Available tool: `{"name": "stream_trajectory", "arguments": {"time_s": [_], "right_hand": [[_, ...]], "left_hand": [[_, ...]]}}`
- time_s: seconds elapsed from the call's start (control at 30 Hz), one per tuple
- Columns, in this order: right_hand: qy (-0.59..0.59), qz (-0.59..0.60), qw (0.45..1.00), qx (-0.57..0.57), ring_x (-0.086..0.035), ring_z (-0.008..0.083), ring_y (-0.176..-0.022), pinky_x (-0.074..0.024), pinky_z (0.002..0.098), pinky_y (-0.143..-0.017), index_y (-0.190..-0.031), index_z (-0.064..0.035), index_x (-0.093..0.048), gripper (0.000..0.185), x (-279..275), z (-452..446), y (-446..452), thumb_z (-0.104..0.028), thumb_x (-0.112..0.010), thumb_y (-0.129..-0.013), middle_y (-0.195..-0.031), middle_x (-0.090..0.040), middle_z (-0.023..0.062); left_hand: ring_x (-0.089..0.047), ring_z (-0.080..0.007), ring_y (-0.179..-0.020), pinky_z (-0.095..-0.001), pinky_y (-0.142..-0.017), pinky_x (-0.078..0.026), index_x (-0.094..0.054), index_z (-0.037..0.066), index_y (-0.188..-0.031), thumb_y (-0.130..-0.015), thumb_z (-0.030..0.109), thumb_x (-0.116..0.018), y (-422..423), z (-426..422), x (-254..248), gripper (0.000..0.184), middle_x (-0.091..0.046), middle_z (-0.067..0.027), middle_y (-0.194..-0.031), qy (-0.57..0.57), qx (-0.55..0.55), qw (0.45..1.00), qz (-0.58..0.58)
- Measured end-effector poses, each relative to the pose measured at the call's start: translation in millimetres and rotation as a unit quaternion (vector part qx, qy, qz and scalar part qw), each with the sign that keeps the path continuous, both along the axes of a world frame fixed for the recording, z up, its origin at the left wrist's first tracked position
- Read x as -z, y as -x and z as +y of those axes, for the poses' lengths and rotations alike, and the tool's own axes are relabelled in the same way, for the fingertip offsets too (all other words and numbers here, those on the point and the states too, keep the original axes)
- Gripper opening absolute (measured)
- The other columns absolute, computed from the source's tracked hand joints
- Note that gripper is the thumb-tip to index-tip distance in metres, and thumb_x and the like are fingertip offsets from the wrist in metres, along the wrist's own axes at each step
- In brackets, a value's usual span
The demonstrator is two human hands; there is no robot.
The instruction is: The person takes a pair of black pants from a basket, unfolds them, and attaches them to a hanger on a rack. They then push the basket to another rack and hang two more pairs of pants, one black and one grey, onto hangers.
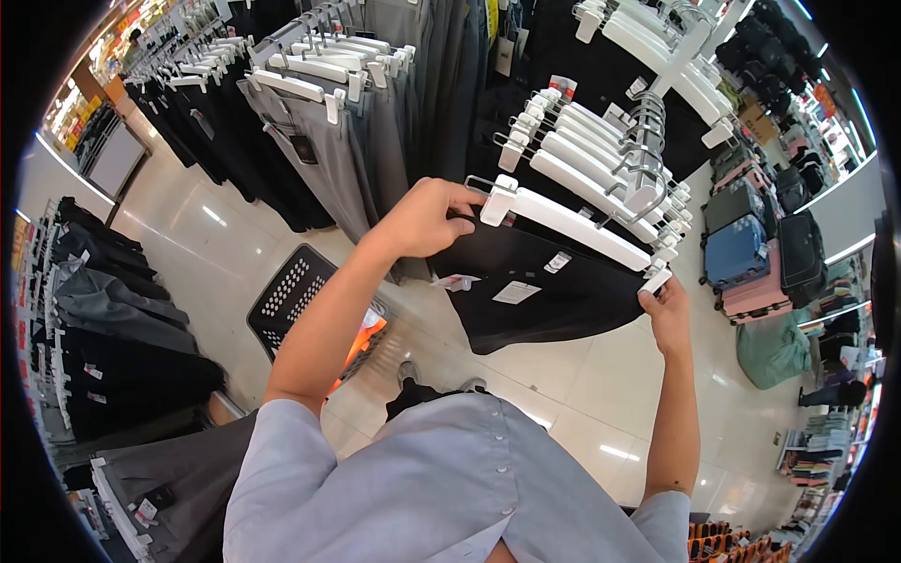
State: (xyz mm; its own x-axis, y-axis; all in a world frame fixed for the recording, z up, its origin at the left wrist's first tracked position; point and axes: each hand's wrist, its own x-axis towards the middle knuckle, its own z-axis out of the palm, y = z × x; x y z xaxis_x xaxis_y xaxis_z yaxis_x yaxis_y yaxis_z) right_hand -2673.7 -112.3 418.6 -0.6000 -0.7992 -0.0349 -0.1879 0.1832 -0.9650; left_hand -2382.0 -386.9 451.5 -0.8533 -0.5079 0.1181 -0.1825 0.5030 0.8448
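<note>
A pair of black trousers [497, 300] hangs by its waistband from a white clip hanger [572, 226] at the front of a metal display arm. My left hand [432, 218] is closed on the waistband's left end, right beside the hanger's left clip. At the opposite end, the fingers of my right hand [668, 314] pinch the trousers' corner just under the right clip. White labels [516, 292] show on the dark cloth. Behind the front hanger, several more white hangers [601, 155] crowd the same arm.
Grey trousers [319, 150] hang on a rack to the left. A black perforated basket [293, 293] with orange items stands on the floor by my left forearm. Suitcases [737, 251] and a green bag [772, 349] line the right side. More dark garments [131, 375] hang at far left.
</note>
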Motion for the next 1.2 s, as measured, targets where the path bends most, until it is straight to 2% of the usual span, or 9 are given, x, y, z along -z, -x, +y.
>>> {"name": "stream_trajectory", "arguments": {"time_s": [0.17, 0.2, 0.43, 0.53, 0.63, 0.7, 0.77, 1.03, 1.2], "right_hand": [[-0.003, 0.001, 1.000, 0.018, -0.052, 0.0115, -0.091, -0.0412, 0.0244, -0.081, -0.118, 0.0056, -0.049, 0.041, 4, -4, -1, 0.006, -0.058, -0.078, -0.104, -0.057, 0.0060], [-0.002, 0.000, 1.000, 0.020, -0.052, 0.0112, -0.090, -0.0418, 0.0245, -0.080, -0.118, 0.0053, -0.049, 0.041, 4, -4, -2, 0.005, -0.058, -0.078, -0.104, -0.057, 0.0060], [0.010, 0.032, 0.997, 0.062, -0.056, 0.0145, -0.091, -0.0447, 0.0253, -0.083, -0.116, 0.0047, -0.050, 0.037, 4, -9, -14, 0.003, -0.060, -0.080, -0.103, -0.059, 0.0091], [0.002, 0.277, 0.936, 0.216, -0.058, 0.0184, -0.094, -0.0461, 0.0278, -0.084, -0.112, 0.0017, -0.053, 0.034, 1, -10, -39, 0.003, -0.061, -0.079, -0.103, -0.060, 0.0107], [0.173, 0.354, 0.907, 0.151, -0.059, 0.0226, -0.096, -0.0479, 0.0324, -0.082, -0.107, -0.0010, -0.056, 0.031, -15, -21, -76, 0.003, -0.063, -0.077, -0.105, -0.060, 0.0130], [0.223, 0.460, 0.859, -0.011, -0.060, 0.0275, -0.095, -0.0481, 0.0341, -0.081, -0.103, -0.0004, -0.057, 0.030, -52, -54, -111, 0.003, -0.065, -0.075, -0.107, -0.059, 0.0161], [0.239, 0.452, 0.856, -0.080, -0.060, 0.0330, -0.092, -0.0477, 0.0362, -0.082, -0.103, 0.0003, -0.058, 0.030, -78, -94, -137, -0.001, -0.067, -0.074, -0.103, -0.059, 0.0162], [0.025, 0.318, 0.908, -0.270, -0.059, 0.0351, -0.095, -0.0457, 0.0378, -0.084, -0.109, 0.0022, -0.061, 0.038, -91, -170, -132, -0.013, -0.069, -0.076, -0.101, -0.063, 0.0204], [0.002, 0.264, 0.935, -0.237, -0.063, 0.0250, -0.084, -0.0477, 0.0339, -0.078, -0.102, 0.0015, -0.064, 0.035, -85, -170, -137, -0.011, -0.071, -0.071, -0.091, -0.066, 0.0148]], "left_hand": [[-0.067, -0.0277, -0.076, -0.0312, -0.074, -0.050, -0.062, 0.001, -0.111, -0.072, -0.006, -0.061, -4, 22, 9, 0.040, -0.066, -0.0200, -0.085, 0.091, -0.079, 0.989, 0.086], [-0.066, -0.0333, -0.079, -0.0327, -0.072, -0.051, -0.062, 0.002, -0.110, -0.072, -0.006, -0.061, -5, 25, 9, 0.039, -0.065, -0.0217, -0.088, 0.112, -0.091, 0.987, 0.070], [-0.061, -0.0366, -0.074, -0.0399, -0.065, -0.049, -0.062, 0.005, -0.111, -0.072, -0.002, -0.062, -6, 35, 0, 0.040, -0.064, -0.0192, -0.081, 0.225, -0.110, 0.968, 0.021], [-0.061, -0.0364, -0.072, -0.0406, -0.064, -0.049, -0.062, 0.005, -0.112, -0.071, -0.003, -0.062, -7, 35, 0, 0.041, -0.064, -0.0190, -0.079, 0.231, -0.112, 0.966, 0.017], [-0.061, -0.0366, -0.072, -0.0401, -0.064, -0.049, -0.063, 0.002, -0.110, -0.071, -0.003, -0.062, -7, 35, 0, 0.039, -0.064, -0.0196, -0.079, 0.234, -0.120, 0.965, 0.022], [-0.061, -0.0371, -0.071, -0.0404, -0.064, -0.049, -0.063, 0.001, -0.108, -0.070, -0.003, -0.063, -5, 34, 4, 0.038, -0.063, -0.0201, -0.079, 0.250, -0.119, 0.960, 0.023], [-0.060, -0.0377, -0.071, -0.0407, -0.064, -0.048, -0.064, 0.000, -0.106, -0.069, -0.003, -0.063, -7, 38, -2, 0.037, -0.063, -0.0208, -0.079, 0.243, -0.112, 0.963, 0.038], [-0.060, -0.0387, -0.072, -0.0411, -0.064, -0.048, -0.064, 0.002, -0.105, -0.068, -0.004, -0.062, -14, 38, -3, 0.037, -0.061, -0.0219, -0.078, 0.191, -0.098, 0.976, 0.043], [-0.062, -0.0376, -0.076, -0.0390, -0.067, -0.049, -0.064, 0.002, -0.103, -0.068, -0.006, -0.062, -17, 35, 4, 0.036, -0.064, -0.0203, -0.082, 0.137, -0.088, 0.985, 0.060]]}}
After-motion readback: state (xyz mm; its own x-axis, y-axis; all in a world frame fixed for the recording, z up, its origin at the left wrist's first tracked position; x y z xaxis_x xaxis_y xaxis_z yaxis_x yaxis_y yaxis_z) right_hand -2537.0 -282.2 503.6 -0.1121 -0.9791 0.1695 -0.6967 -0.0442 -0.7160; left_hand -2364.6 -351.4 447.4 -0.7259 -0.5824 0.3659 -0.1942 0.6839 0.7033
